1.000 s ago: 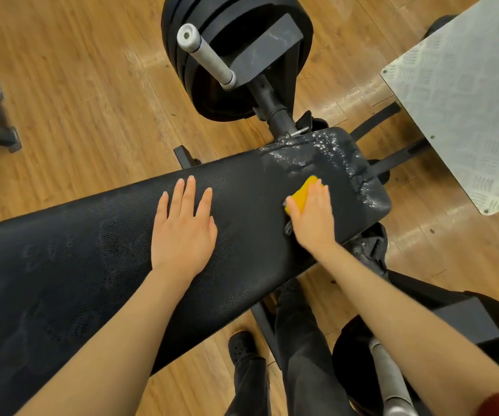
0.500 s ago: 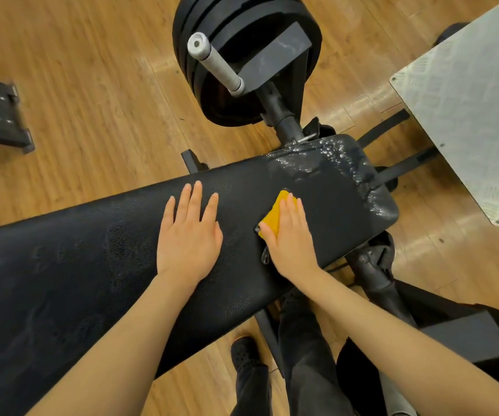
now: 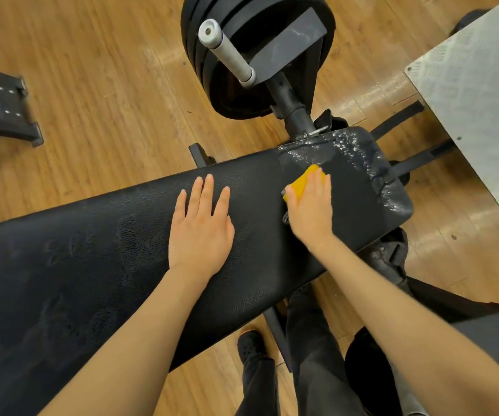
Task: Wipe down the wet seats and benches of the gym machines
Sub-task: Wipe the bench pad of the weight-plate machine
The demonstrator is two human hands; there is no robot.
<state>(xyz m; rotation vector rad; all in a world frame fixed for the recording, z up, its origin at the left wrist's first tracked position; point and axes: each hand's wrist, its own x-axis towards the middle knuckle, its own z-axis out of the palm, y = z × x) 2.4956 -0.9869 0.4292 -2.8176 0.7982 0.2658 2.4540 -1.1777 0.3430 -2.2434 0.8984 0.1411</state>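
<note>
Since half a second ago, I see the right hand (image 3: 310, 210) and its yellow cloth (image 3: 302, 181) have slid back toward the wet end of the tabletop (image 3: 92, 265); the left hand has stayed put.

The wooden floor (image 3: 107, 85) fills the background. Across it runs the long black padded tabletop, from the lower left up to the right. Its right end is covered in shining droplets (image 3: 359, 154), along the far edge and the end; the part under and left of the cloth looks dull and dry. Beyond the far edge stands a stack of black plates (image 3: 227, 64) with a grey peg (image 3: 227, 52) sticking out. A checkered metal plate (image 3: 482, 100) sits at the upper right.

My left hand (image 3: 200, 229) lies flat on the middle of the tabletop, fingers straight and slightly spread, holding nothing. My right hand presses the cloth down on the pad, fingers lying straight over it, just short of the droplets. The cloth shows only past the fingertips and by the thumb. A dark shoe (image 3: 251, 346) shows below the near edge.
</note>
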